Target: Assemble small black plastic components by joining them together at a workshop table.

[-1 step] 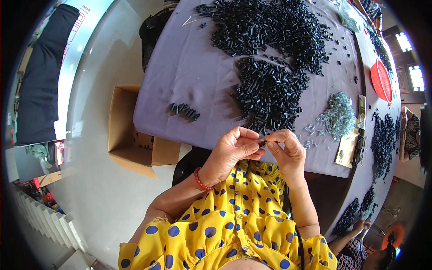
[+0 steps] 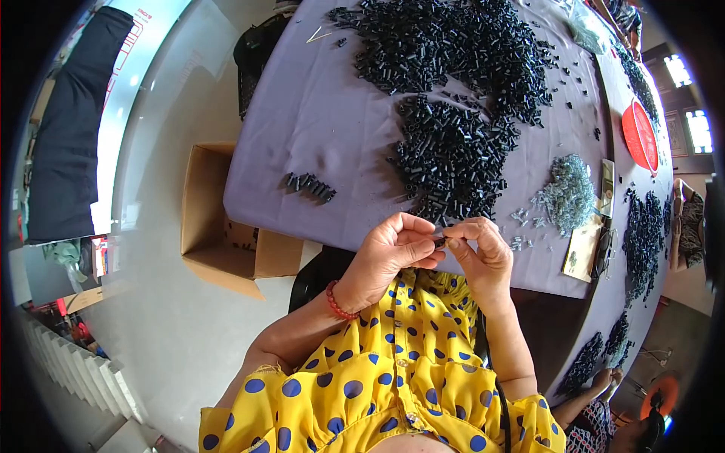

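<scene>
Left hand [image 2: 394, 251] and right hand [image 2: 485, 255] pinching a small black piece [image 2: 439, 243] by the edge of the lilac tablecloth [image 2: 291, 132]
I judge the piece, mostly hidden in their grip, could slip if either pinch slackens, dropping onto the yellow polka-dot dress [image 2: 370, 370]

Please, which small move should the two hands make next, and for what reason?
Probably the right hand could ease slightly aside while the left hand holds the small dark piece. Both hands meet at this piece and cover most of it, so its state cannot be checked from this view.
</scene>
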A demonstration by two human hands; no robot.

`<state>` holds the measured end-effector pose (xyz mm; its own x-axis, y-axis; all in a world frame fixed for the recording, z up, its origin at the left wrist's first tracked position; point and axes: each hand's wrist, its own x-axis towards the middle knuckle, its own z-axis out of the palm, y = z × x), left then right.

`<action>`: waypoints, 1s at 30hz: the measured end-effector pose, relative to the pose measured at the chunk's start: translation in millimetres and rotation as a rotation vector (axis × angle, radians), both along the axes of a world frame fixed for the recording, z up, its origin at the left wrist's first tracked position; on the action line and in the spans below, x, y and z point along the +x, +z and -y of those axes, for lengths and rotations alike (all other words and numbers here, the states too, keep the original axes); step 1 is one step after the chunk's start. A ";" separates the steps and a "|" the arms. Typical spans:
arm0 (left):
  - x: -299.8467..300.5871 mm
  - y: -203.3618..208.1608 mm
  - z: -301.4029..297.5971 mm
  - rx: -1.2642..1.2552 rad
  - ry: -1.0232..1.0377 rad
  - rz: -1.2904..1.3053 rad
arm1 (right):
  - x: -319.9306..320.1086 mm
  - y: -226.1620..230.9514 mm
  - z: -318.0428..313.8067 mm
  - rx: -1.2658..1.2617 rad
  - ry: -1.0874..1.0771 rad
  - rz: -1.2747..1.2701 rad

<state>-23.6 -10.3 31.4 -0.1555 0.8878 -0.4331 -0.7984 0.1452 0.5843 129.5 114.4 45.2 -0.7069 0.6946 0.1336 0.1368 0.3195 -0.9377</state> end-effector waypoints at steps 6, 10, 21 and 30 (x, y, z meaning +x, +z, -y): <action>4.0 4.6 -0.7 -0.045 0.025 0.016 | -5.5 10.9 -1.5 0.455 0.052 0.018; 3.7 4.6 -0.6 -0.080 0.018 0.135 | -3.8 4.4 -2.5 0.482 0.076 -0.012; 7.2 -0.6 -4.4 -0.064 0.057 0.134 | 3.2 2.6 -0.5 0.378 0.025 0.144; 7.8 -6.7 -6.4 -0.069 0.027 0.167 | 1.1 4.6 8.5 0.819 0.032 0.309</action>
